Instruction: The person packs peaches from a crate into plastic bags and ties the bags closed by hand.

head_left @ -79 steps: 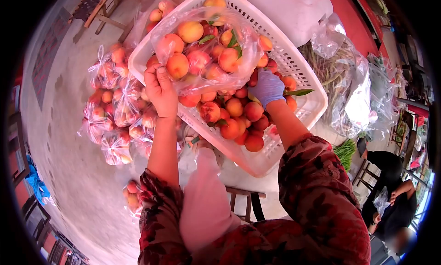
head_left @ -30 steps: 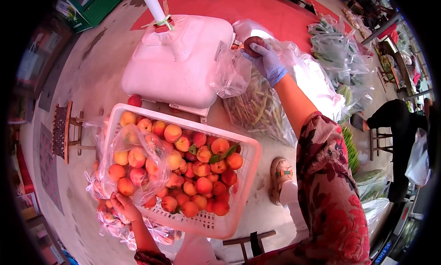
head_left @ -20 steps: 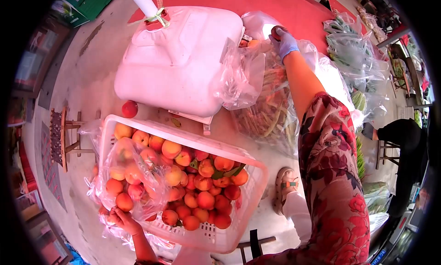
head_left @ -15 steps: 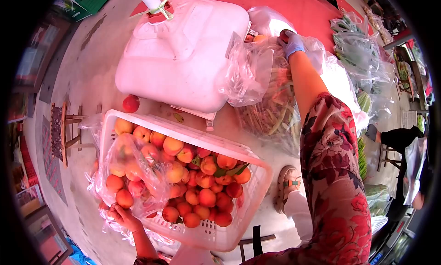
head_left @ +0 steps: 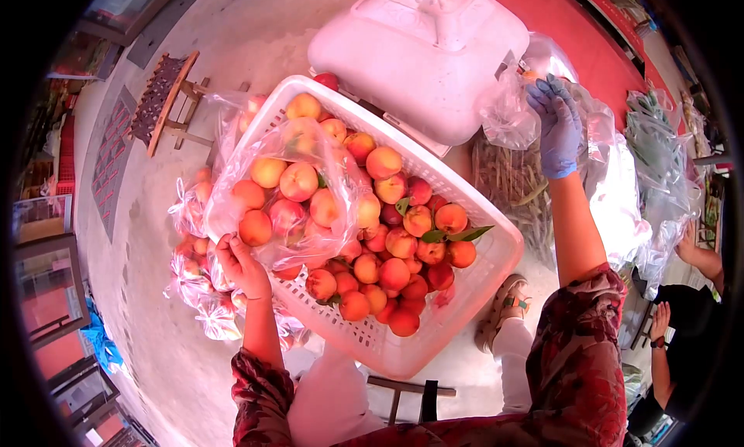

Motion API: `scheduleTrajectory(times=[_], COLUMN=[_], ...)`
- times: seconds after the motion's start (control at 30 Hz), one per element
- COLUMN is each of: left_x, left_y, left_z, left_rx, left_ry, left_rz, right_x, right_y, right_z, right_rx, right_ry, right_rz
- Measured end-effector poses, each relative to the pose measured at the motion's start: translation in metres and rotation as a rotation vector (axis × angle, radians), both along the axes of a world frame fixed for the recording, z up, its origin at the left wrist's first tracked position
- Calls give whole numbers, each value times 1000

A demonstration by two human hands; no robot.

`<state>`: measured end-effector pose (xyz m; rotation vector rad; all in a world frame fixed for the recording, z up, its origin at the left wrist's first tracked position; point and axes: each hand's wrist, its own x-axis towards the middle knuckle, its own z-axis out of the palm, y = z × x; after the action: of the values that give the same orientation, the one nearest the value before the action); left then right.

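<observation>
In front of me a white plastic basket (head_left: 465, 190) holds many red-orange peaches (head_left: 394, 273), a few with green leaves. A clear plastic bag (head_left: 341, 176) with several peaches in it lies on the basket's left side. My left hand (head_left: 244, 267), bare, is at the bag's near left edge with thumb and fingers closed on the plastic; the exact grip is partly hidden. My right hand (head_left: 555, 125), in a blue glove, is stretched out beyond the basket with its fingers apart and no fruit in it. Just past its fingertips lies another clear bag (head_left: 546, 56) with orange fruit partly showing.
A large pale plastic container (head_left: 418, 56) stands behind the basket. Tied bags of fruit (head_left: 217, 315) sit on the floor at left, near a small stool (head_left: 163, 106). Bagged greens (head_left: 659, 176) line the right, where another person's hand (head_left: 659, 323) shows.
My right hand held a dark red fruit and now has let go, its fingers spread. My left hand has moved up along the bag. The view has shifted, bringing the basket nearer the centre.
</observation>
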<state>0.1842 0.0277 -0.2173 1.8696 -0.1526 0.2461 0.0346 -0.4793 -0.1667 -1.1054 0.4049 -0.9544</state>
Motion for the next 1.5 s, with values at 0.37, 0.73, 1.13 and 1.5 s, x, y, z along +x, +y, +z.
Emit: scheduleTrajectory(times=[0.37,0.73,1.13,1.5], left_x=[4,0,1,-1], left_y=[2,10,6,7], left_z=[8,5,13,12], left_rx=[-421,-239,-153,-98], left_ry=[115,186,210,214], left_rz=[-61,-160,-141,-134], right_x=[-4,196,313,280], right_y=[234,147,159,139], right_z=[5,16,-27,-33], right_rx=[-421,-385,-1813,-1512], right_ry=[561,835,1325,791], right_rz=[624,467,759,167])
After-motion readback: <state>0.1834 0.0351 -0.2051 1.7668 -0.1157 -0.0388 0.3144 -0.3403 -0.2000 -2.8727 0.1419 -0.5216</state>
